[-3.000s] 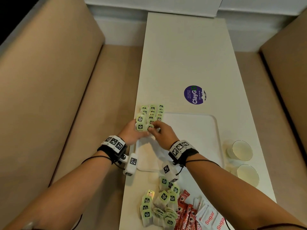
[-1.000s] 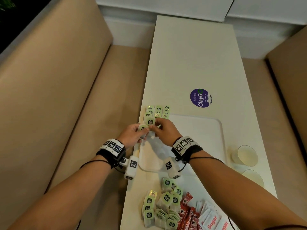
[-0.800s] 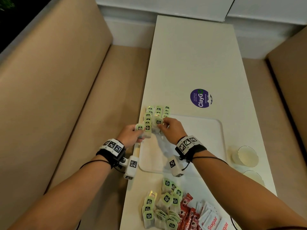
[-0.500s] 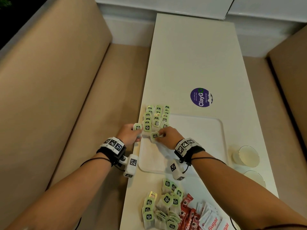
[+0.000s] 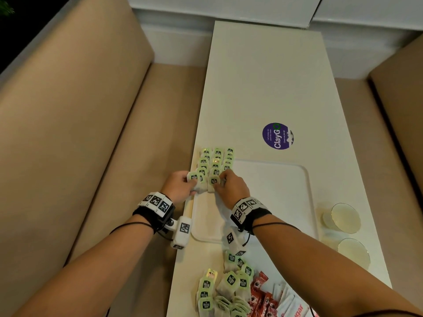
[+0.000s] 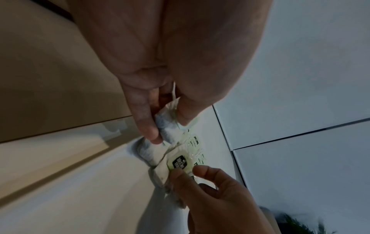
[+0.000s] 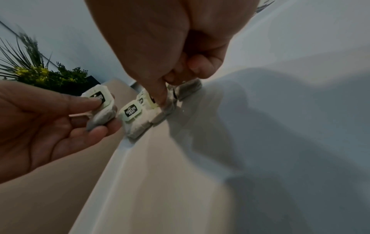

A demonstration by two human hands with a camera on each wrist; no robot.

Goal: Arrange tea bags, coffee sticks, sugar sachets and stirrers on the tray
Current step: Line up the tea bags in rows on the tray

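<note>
You're in an office pantry booth: long narrow white table [image 5: 263, 88] between tan upholstered bench seats [image 5: 68, 133], round purple "ClayGo" keep-pantries-clean sticker [image 5: 277, 136] on the tabletop, green potted plant [image 7: 40, 71] behind the seat.

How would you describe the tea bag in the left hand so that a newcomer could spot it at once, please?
Start at the white rectangular tray on the long cream table; rows of green-tagged tea bags fill its far left corner. At the near end of those rows, the left hand pinches one pale green-tagged tea bag. Unlike its neighbours, it is lifted between thumb and fingers, not lying in a row.
</note>
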